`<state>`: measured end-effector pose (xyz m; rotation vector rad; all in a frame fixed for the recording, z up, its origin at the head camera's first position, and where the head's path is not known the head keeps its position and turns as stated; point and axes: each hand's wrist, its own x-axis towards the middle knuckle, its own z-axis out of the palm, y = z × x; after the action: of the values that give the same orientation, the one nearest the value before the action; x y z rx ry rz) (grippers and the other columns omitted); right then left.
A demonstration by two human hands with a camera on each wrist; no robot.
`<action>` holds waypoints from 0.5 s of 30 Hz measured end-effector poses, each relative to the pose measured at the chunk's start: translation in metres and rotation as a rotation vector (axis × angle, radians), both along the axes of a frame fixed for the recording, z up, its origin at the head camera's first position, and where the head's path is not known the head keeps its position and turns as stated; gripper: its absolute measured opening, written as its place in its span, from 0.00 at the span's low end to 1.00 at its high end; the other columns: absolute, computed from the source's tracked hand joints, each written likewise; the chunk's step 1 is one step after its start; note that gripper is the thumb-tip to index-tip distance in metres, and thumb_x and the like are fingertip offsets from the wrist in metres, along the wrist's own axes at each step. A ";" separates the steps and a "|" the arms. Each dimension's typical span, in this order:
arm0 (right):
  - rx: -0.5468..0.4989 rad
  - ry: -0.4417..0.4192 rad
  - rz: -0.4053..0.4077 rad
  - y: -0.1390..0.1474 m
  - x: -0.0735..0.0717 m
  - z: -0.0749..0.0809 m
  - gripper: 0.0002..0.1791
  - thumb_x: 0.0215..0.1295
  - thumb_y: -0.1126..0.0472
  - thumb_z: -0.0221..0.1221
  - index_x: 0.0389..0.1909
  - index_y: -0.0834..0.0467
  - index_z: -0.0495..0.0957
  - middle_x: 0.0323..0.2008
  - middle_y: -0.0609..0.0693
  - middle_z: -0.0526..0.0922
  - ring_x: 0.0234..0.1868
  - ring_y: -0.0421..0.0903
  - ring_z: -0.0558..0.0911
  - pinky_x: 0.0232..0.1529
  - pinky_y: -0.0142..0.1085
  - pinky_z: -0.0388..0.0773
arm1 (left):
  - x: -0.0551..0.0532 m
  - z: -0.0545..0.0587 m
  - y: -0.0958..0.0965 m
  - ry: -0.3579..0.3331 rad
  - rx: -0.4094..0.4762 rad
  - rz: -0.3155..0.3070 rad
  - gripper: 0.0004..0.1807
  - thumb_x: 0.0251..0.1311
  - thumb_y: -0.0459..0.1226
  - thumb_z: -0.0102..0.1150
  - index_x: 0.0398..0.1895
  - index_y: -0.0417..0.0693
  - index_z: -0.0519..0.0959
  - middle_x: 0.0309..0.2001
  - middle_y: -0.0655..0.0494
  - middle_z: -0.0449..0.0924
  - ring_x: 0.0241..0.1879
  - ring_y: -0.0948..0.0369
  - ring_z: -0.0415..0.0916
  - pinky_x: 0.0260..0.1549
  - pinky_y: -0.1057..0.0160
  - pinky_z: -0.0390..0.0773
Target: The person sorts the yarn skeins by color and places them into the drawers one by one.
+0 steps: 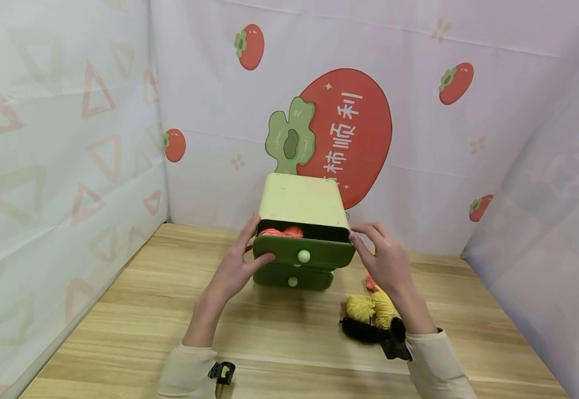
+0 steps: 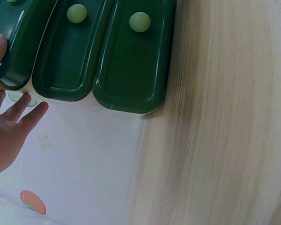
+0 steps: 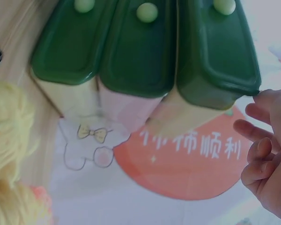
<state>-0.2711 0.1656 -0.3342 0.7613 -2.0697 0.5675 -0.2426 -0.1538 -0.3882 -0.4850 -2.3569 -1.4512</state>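
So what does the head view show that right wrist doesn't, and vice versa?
Head only: the left hand at the top drawer, and coral yarn inside that drawer.
Right wrist only: the middle drawer's front in full; in head it's mostly hidden.
Both: the right hand at the top drawer's edge, yellow yarn and the wooden table.

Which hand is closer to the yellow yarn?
Right. The right hand is at the right edge of the open top drawer, on the same side as the yellow yarn; the left hand is at the drawer's left edge, farther away.
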 end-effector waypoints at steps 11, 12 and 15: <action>0.026 -0.086 -0.091 0.018 -0.006 -0.014 0.10 0.62 0.58 0.68 0.45 0.53 0.86 0.41 0.49 0.85 0.23 0.48 0.81 0.14 0.31 0.60 | 0.000 0.000 0.000 0.006 0.002 -0.006 0.49 0.62 0.51 0.64 0.80 0.72 0.45 0.80 0.71 0.41 0.78 0.57 0.48 0.68 0.43 0.66; 0.028 -0.097 -0.098 0.019 -0.007 -0.015 0.11 0.62 0.58 0.68 0.45 0.53 0.86 0.41 0.50 0.85 0.23 0.49 0.81 0.14 0.31 0.61 | 0.000 0.000 0.000 0.006 0.002 -0.007 0.49 0.62 0.51 0.64 0.80 0.72 0.45 0.80 0.71 0.41 0.78 0.57 0.48 0.68 0.43 0.66; 0.044 -0.135 -0.118 0.023 -0.009 -0.019 0.11 0.62 0.56 0.67 0.45 0.53 0.85 0.41 0.50 0.85 0.26 0.50 0.83 0.15 0.31 0.62 | 0.000 0.000 0.000 0.008 0.004 -0.008 0.49 0.62 0.51 0.64 0.80 0.71 0.45 0.80 0.70 0.41 0.78 0.57 0.48 0.68 0.43 0.66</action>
<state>-0.2803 0.1888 -0.3535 0.6360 -2.2415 0.5218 -0.2427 -0.1538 -0.3877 -0.4988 -2.3482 -1.4544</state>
